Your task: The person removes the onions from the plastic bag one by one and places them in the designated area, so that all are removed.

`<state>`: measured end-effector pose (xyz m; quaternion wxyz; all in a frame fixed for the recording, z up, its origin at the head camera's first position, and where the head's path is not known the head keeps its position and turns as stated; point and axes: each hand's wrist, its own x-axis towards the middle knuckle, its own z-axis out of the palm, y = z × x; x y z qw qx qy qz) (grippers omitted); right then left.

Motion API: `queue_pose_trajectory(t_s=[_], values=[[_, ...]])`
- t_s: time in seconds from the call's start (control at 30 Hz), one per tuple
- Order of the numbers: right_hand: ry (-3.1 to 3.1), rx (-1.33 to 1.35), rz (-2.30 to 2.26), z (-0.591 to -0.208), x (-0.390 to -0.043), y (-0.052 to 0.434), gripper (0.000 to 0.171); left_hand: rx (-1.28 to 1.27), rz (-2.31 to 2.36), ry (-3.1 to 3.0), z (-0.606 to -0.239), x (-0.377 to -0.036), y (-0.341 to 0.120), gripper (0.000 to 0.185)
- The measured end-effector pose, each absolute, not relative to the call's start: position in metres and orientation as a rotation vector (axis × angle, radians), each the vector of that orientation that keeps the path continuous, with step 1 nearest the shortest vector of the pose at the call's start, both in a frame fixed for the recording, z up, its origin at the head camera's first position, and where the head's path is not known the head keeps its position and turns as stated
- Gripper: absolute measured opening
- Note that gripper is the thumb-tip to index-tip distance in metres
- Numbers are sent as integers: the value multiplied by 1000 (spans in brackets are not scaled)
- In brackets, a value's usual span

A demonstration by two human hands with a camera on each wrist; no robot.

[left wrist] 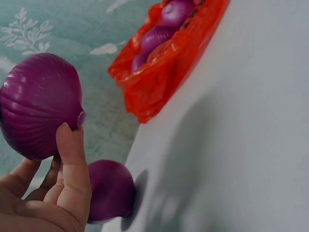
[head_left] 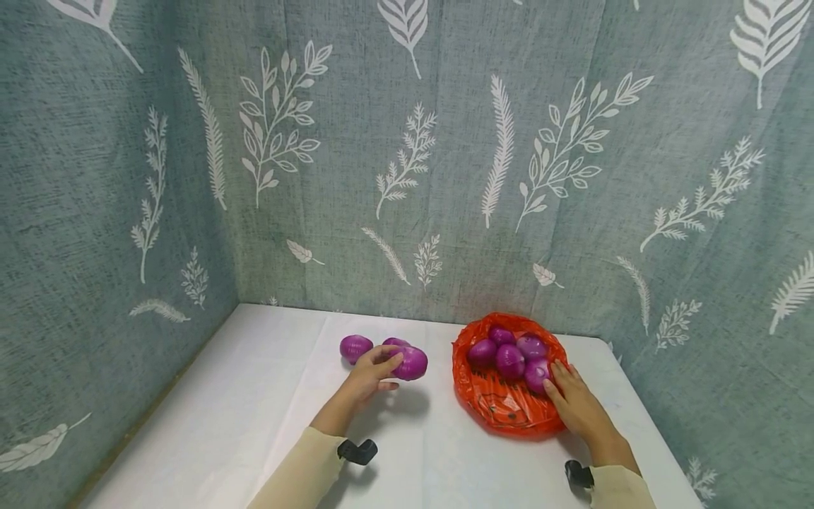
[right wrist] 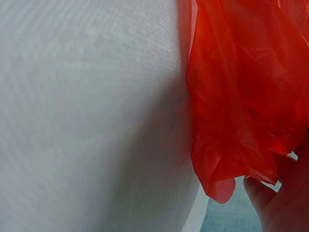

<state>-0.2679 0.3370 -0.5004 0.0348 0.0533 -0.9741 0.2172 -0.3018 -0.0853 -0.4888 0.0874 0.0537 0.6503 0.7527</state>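
A purple onion (head_left: 412, 363) is raised above the white table in my left hand (head_left: 370, 375), pinched between thumb and fingers; the left wrist view shows the same onion (left wrist: 41, 106) with its stem end by the thumb. Two more onions lie on the table just behind that hand, one onion (head_left: 356, 348) to the left and another mostly hidden. To the right stands an open red plastic bag (head_left: 509, 413) with several onions (head_left: 510, 361) inside. My right hand (head_left: 577, 404) holds the bag's right rim, its thumb beside the nearest onion.
The white-covered table (head_left: 267, 396) ends at a grey-green curtain (head_left: 356, 177) with white leaf prints, which rises behind it and along both sides. In the left wrist view, the bag (left wrist: 159, 87) stands beyond the held onion.
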Motion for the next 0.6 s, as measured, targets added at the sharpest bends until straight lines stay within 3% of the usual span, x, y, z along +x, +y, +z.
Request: queue_pose_trajectory(t_s=[0.6], values=[[-2993, 174, 659, -500, -266, 337, 76, 93, 2265, 2000, -484, -299, -122, 53]])
